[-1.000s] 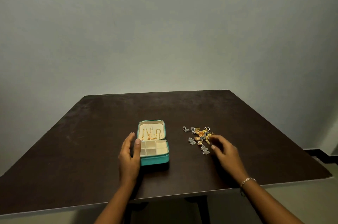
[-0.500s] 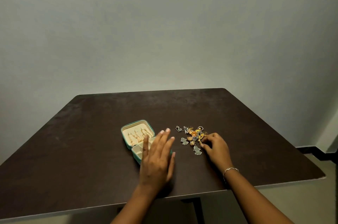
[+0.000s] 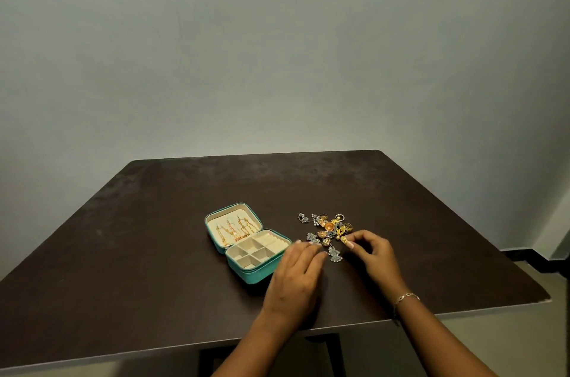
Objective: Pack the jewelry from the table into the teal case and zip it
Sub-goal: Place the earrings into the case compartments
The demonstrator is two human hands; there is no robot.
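Observation:
The teal case (image 3: 257,272) lies open on the dark table, turned at an angle. Gold chains hang in its cream lid (image 3: 234,230), and its divided tray (image 3: 256,250) looks bare. To its right is a heap of gold and silver jewelry (image 3: 327,227). My left hand (image 3: 293,279) lies flat between case and heap, its straight fingers reaching the silver pieces at the heap's near edge. At the heap's near right edge my right hand (image 3: 374,256) pinches a small gold piece (image 3: 344,240) between thumb and forefinger.
The dark table (image 3: 154,253) has its front edge close to my arms and its right edge near my right wrist. A plain wall rises behind it. A thin bracelet (image 3: 407,297) circles my right wrist.
My left hand left the case's left side and crossed over to its right, next to the heap. The case now sits turned at an angle. My right fingers closed on a small gold piece.

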